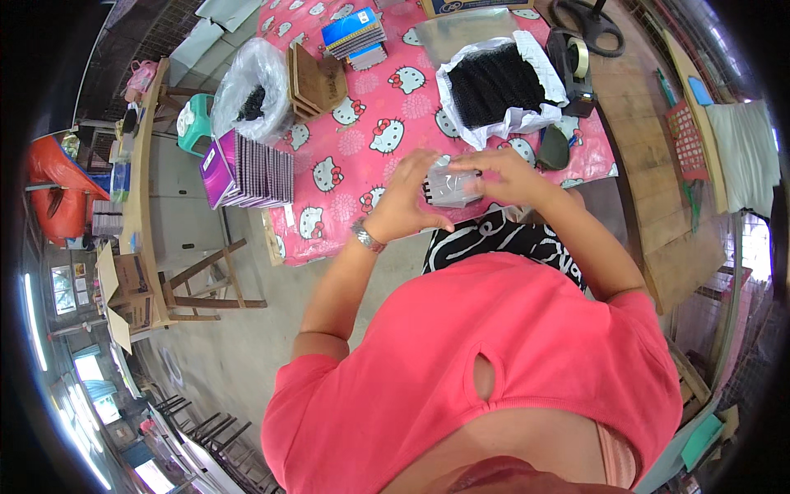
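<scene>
A small clear plastic piece with black teeth or coils along its left side [452, 186] is between my hands at the table's near edge. My left hand [403, 196], with a metal watch at the wrist, cups it from the left, fingers at its far corner and thumb stretched along the near side. From the right, my right hand [512, 176] grips its upper right part with bent fingers. Just beyond lies a white paper-lined box [450, 97] full of black coils [499, 85]. What exactly the plastic piece is, I cannot make out.
A pink patterned cloth covers the table [350, 144]. On it stand stacked purple spiral notebooks [251, 171], a clear bag [251, 70] with black pieces, brown wooden boards [317, 80], blue notebooks [354, 34] and a tape dispenser [572, 74]. A wooden bench [671, 222] is at the right.
</scene>
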`<state>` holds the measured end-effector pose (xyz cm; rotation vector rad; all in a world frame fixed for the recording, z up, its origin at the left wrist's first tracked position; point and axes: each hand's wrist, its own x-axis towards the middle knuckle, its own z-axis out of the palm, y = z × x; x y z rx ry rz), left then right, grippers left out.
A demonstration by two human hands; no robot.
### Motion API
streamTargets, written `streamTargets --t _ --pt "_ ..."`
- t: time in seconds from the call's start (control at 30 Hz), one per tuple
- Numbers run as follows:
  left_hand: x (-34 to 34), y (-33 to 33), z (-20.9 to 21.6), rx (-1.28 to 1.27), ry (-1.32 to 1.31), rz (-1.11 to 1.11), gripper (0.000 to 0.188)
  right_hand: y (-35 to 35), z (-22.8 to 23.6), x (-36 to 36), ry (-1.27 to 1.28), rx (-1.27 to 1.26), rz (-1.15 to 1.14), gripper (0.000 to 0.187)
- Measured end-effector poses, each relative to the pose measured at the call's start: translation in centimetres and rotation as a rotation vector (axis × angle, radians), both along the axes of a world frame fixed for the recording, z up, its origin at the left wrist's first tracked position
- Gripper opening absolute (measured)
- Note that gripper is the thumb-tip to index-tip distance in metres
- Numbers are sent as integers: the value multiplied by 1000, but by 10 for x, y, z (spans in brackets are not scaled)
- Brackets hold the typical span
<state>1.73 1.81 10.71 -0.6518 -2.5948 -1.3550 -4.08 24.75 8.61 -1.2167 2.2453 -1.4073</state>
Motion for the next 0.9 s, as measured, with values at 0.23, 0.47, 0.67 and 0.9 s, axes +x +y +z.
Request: streamTargets --t 0.23,0.47,0.67,0.9 --pt "-3 -9 -38 1 10 -76 37 -9 -2 32 267 -44 -168 73" --pt "-9 -9 -35 161 -281 17 23 -35 1 41 165 3 -446 60" --pt "-15 -4 -16 40 -231 66 16 22 22 -31 -170 -210 -648 40" --pt "-26 4 -10 -99 -330 165 17 199 -77 -142 50 374 -1270 35"
